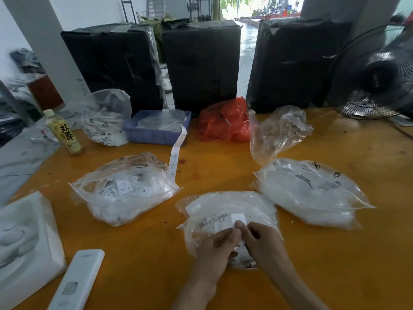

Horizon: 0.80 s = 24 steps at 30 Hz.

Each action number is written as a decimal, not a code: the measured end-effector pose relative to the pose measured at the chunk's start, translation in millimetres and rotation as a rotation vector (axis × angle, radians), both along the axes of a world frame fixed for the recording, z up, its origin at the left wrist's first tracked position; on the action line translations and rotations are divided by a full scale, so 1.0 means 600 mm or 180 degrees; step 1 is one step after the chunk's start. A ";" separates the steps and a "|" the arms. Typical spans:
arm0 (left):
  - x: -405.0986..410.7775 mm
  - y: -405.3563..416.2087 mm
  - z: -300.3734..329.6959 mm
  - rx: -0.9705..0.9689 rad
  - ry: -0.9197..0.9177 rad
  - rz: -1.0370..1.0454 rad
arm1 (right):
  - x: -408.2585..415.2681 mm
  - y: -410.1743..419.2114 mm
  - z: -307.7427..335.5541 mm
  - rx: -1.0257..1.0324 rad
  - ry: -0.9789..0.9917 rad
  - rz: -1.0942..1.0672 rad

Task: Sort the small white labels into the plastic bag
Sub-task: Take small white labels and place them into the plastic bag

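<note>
the big yellow table (223, 153) has lots of bags on it. at the back stand three tall black boxes (201, 63), and a fan (375, 79) sits at the right edge.

on the right lies a full plastic bag (312, 193), puffy with white stuff inside. on the left lies another full bag (125, 189), and you can see many little labels with print on them through its side. so it looks like a good part of the sorting is done, though i cannot tell how many labels are in each.

a blue tray (156, 135) at the back has a long strip of labels (176, 151) hanging out of it onto the table. that strip looks like it is not cut up or sorted yet, so there is more work left.

right in front of the person is the plastic bag (230, 211) being filled now. it is flatter than the other two, so it is not full.

both hands are over this bag, close together. the left hand (214, 247) and the right hand (261, 240) each pinch the small white labels (228, 222) with thumb and fingers. the labels are at the fingertips, just on top of the bag. i cannot tell if they are inside the bag's mouth or still outside it.
</note>
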<state>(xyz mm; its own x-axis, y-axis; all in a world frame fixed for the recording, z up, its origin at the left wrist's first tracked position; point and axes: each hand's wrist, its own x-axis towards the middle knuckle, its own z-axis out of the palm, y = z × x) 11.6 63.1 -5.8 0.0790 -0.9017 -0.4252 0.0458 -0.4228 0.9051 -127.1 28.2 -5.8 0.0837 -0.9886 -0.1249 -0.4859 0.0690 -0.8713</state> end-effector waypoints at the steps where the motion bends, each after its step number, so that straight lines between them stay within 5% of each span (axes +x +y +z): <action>1: 0.000 0.000 0.000 0.0051 0.0151 0.0064 | 0.000 0.002 0.002 0.0051 -0.0018 0.0055; 7: 0.005 -0.011 -0.013 0.0356 0.1136 0.0837 | -0.037 -0.020 0.019 -0.0235 0.0404 -0.0176; 11: 0.015 -0.012 -0.023 0.0339 0.1088 0.0828 | -0.131 -0.108 0.040 -0.1393 0.1810 -0.1098; 15: 0.014 -0.018 -0.044 0.0302 0.0794 0.0969 | -0.195 -0.195 0.045 -0.0303 0.2713 -0.0691; 18: 0.015 -0.016 -0.060 0.0203 0.0544 0.0954 | -0.193 -0.207 0.030 -0.0195 0.2833 -0.0302; 24: 0.024 -0.007 -0.070 0.0065 0.0488 0.0811 | -0.201 -0.199 0.019 -0.0586 0.2431 -0.0770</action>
<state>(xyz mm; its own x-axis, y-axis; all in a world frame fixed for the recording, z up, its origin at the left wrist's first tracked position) 26.1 58.7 -47.9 0.2352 -0.8522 -0.4673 0.2882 -0.3980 0.8709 -247.7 -91.3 5.4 -0.1768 -0.9786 0.1048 -0.9396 0.1361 -0.3141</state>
